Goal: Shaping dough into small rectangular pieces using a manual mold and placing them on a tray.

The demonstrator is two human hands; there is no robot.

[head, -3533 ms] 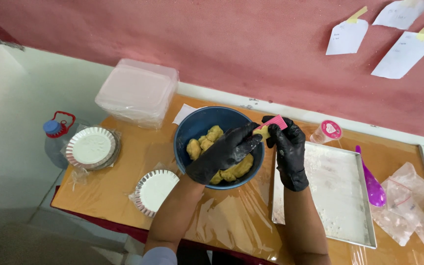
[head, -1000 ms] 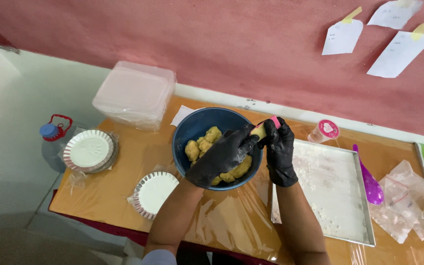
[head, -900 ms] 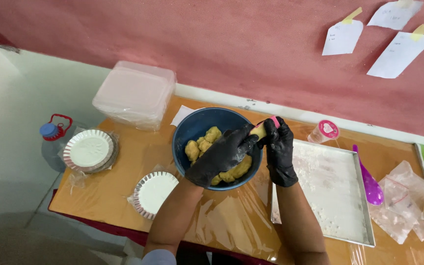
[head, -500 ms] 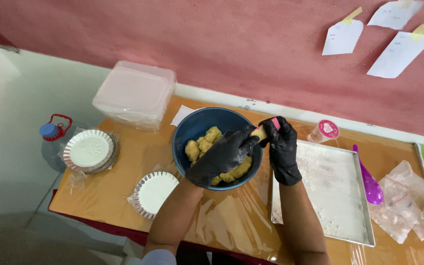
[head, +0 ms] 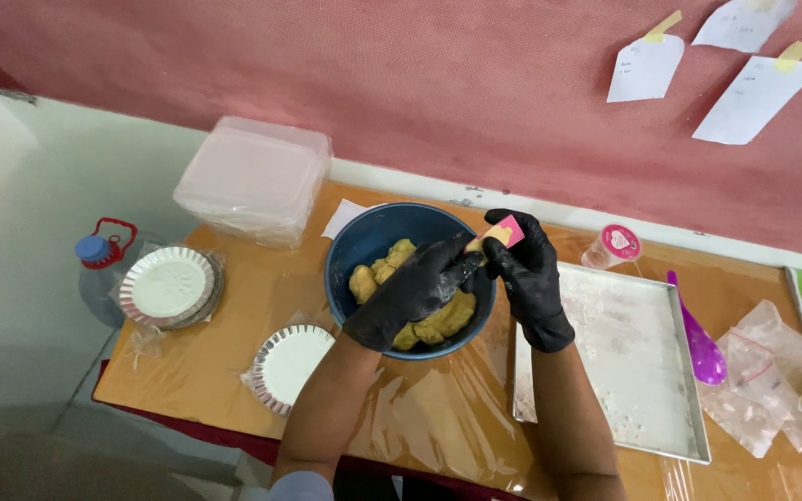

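Yellow dough lumps (head: pixel 420 306), rough and uneven, inside blue bowl (head: pixel 364 237) on plastic-covered table (head: pixel 206 390), gloved left hand (head: pixel 415 289) curled over dough, gloved right hand (head: pixel 526 269) pinching pink scraper (head: pixel 505 230) at bowl rim, floured metal tray (head: pixel 642 362) just beside.

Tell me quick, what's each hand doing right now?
Left hand: over the blue bowl, fingers pinching the dough piece.
Right hand: closed on a small pink scraper.
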